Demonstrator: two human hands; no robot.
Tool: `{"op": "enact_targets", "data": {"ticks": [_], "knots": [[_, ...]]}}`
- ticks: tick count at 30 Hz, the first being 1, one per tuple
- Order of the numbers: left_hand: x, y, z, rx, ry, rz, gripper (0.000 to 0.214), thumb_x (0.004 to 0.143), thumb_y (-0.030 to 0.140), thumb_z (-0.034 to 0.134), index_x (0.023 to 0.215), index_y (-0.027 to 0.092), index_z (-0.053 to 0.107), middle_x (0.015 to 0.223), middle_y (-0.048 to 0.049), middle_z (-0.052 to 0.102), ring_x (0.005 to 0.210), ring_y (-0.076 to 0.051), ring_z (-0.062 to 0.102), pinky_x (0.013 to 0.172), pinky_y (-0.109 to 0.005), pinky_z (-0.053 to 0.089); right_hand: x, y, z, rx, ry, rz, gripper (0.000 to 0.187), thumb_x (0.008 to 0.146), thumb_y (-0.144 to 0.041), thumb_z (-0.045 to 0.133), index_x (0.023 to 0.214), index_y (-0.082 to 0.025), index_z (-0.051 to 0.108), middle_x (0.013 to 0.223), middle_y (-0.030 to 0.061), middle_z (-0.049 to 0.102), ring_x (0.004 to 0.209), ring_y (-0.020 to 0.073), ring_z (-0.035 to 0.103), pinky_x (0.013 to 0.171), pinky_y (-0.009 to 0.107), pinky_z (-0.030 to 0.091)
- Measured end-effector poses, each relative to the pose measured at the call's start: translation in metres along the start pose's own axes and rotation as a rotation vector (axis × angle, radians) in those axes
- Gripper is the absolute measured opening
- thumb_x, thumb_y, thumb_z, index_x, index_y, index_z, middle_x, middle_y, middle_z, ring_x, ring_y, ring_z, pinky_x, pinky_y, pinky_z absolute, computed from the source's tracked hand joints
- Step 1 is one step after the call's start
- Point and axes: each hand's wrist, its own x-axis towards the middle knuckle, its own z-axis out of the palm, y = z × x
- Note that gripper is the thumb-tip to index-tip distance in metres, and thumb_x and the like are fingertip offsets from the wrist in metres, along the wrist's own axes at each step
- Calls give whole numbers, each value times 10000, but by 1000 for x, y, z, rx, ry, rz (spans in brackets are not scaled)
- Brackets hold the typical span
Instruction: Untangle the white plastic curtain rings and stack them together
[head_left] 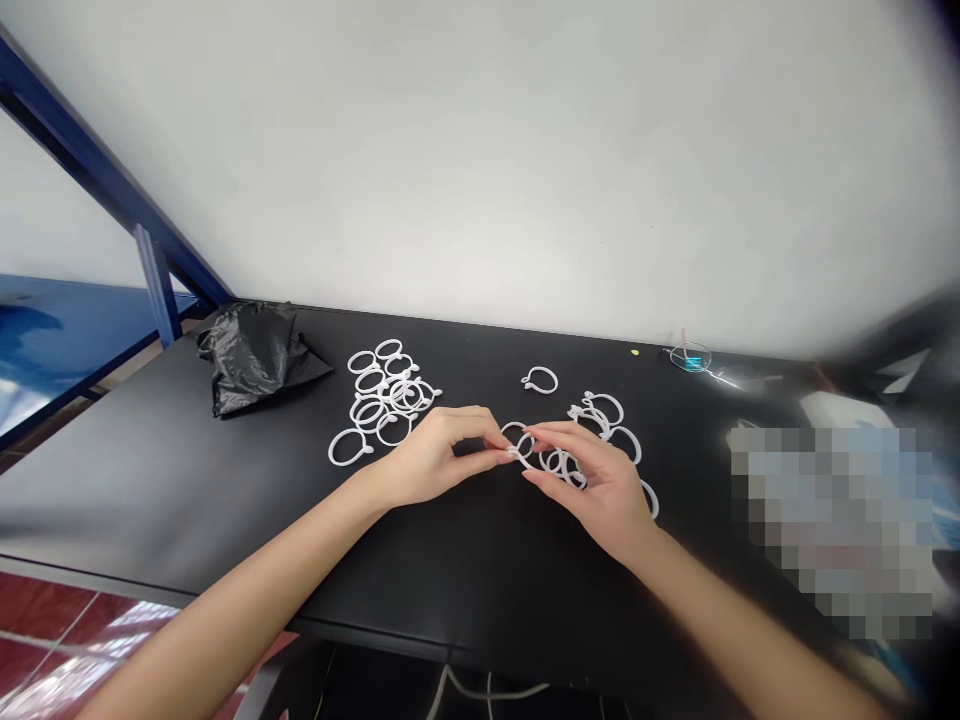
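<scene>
My left hand (456,455) pinches a white plastic curtain ring (514,425) between thumb and fingertips, at its small eyelet end. Curled around the same ring from the other side is my right hand (592,478), its fingertips at the ring's right edge. Part of the ring is covered by my fingers. More white rings (555,462) lie beneath and behind my right hand, partly hidden by it. To the left of my left hand, a cluster of white curtain rings (370,410) overlaps on the black table (420,590).
One loose ring (543,380) lies behind my hands. A crumpled black plastic bag (259,350) sits at the back left. Coiled thin wire with a blue piece (691,362) is at the back right, near the wall. A blurred-out package (832,530) lies at the right.
</scene>
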Motion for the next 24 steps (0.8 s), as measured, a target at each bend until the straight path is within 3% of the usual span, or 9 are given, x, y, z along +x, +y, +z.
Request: {"op": "enact_targets", "data": {"ticks": [5, 10, 14, 19, 24], "knots": [[-1, 1, -4, -45, -37, -21, 140, 909, 257, 624, 871, 152, 710, 841, -44, 674, 751, -127, 609, 668, -239, 468, -1, 0, 1, 84, -28, 85, 287, 830, -227, 725, 1114, -256, 695, 937, 49, 693, 838, 196, 671, 802, 375, 565], [-1, 2, -1, -9, -27, -17, 156, 911, 269, 619, 861, 149, 705, 839, -45, 682, 747, -125, 617, 686, -241, 474, -5, 6, 4, 113, -12, 149, 500, 794, -238, 758, 1267, -293, 605, 1088, 45, 724, 939, 215, 707, 903, 409, 571], [0, 4, -7, 99, -25, 15, 155, 914, 267, 608, 855, 155, 698, 831, -35, 684, 757, -123, 617, 712, -235, 474, -5, 6, 2, -34, -29, 70, 583, 785, -250, 770, 1327, -270, 558, 1202, 72, 701, 1070, 250, 683, 973, 436, 541], [-8, 1, -57, 459, 183, -37, 184, 912, 301, 588, 852, 167, 699, 857, -36, 691, 798, -148, 607, 764, -260, 457, -2, 5, 2, -155, -30, -99, 415, 815, -221, 744, 1212, -225, 624, 1163, 92, 706, 1067, 245, 672, 944, 414, 553], [-24, -13, -105, 488, 125, -359, 296, 848, 465, 619, 778, 195, 719, 757, -13, 675, 665, -142, 603, 636, -245, 454, -5, 13, 5, -276, -125, -173, 233, 847, -180, 701, 1075, -206, 660, 1054, 75, 729, 1036, 250, 660, 960, 473, 526]]}}
